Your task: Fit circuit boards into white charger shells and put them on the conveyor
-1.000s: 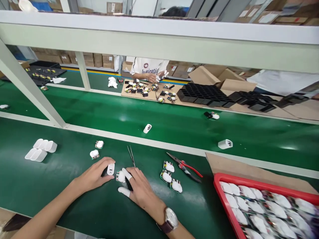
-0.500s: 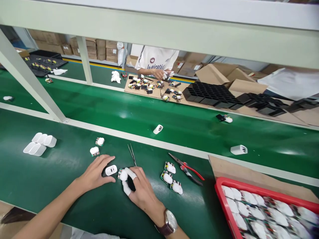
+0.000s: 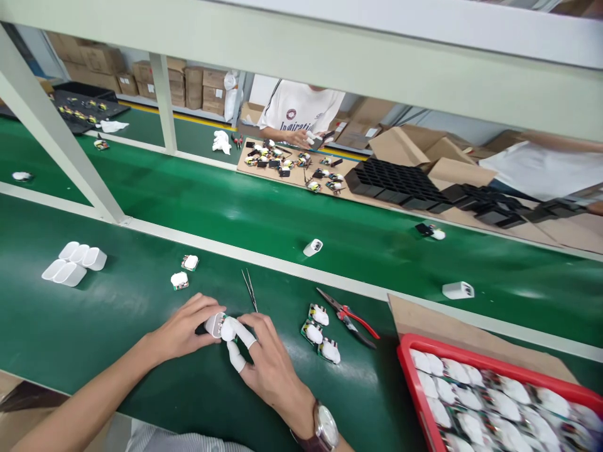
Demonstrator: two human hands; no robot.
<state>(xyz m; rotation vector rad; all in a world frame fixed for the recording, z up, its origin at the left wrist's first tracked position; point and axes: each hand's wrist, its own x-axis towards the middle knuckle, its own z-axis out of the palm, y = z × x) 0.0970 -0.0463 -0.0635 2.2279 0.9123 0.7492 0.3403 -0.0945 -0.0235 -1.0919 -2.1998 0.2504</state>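
In the head view my left hand (image 3: 191,326) is closed around a small white plastic charger casing (image 3: 213,324), its open end turned to the right. Two fingers of my right hand (image 3: 268,358) wear white finger cots and pinch a circuit board topped with a white blob (image 3: 228,329). The board meets the mouth of the casing; how far in it sits I cannot tell. Just beyond my hands lie tweezers (image 3: 250,291). Two similar boards (image 3: 179,280) rest past my left hand, and several more (image 3: 313,332) to the right of my right hand.
Red-handled pliers (image 3: 346,317) and a red tray (image 3: 409,376) full of boards stand to the right. Several white casings (image 3: 70,274) are grouped at the left. Casings (image 3: 458,290) lie on the green conveyor (image 3: 235,213). A co-worker (image 3: 301,113) handles parts across it.
The casing has turned in my left hand, from its slotted end showing to its open end facing the board. My right hand's board now touches it. Items on the conveyor have shifted right.
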